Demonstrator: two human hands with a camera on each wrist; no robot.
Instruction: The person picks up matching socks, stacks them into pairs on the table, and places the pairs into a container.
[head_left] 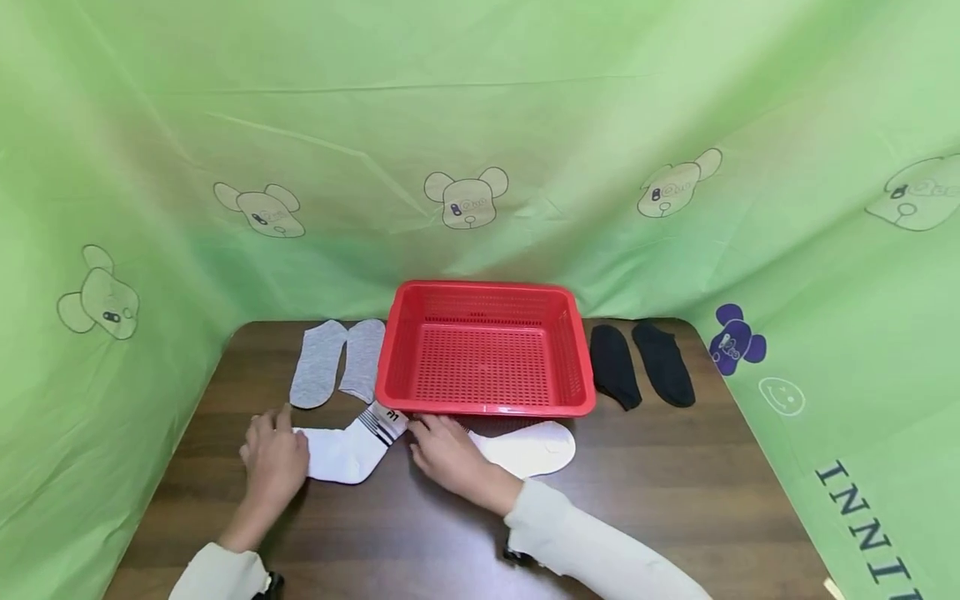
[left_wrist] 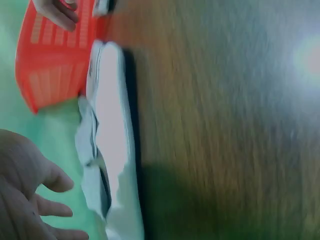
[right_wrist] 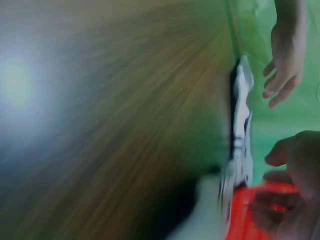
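Observation:
A white ankle-high sock (head_left: pixel 341 454) with dark stripes and lettering at its cuff lies bent on the table. My left hand (head_left: pixel 273 458) is at its toe end; in the left wrist view the left hand's fingers (left_wrist: pixel 55 207) are spread and hold nothing. Beside the cuff, my right hand (head_left: pixel 453 458) reaches in from the right, just in front of the red basket (head_left: pixel 483 410). The right wrist view shows the right hand's fingers (right_wrist: pixel 275 200) loosely bent and holding nothing. A second white sock (head_left: pixel 532 448) lies partly hidden behind the right hand.
Two grey socks (head_left: pixel 318 367) lie left of the basket, and two black socks (head_left: pixel 663 367) lie to its right. Green printed cloth (head_left: pixel 465 125) hangs behind and along both sides of the brown wooden table (head_left: pixel 420 542).

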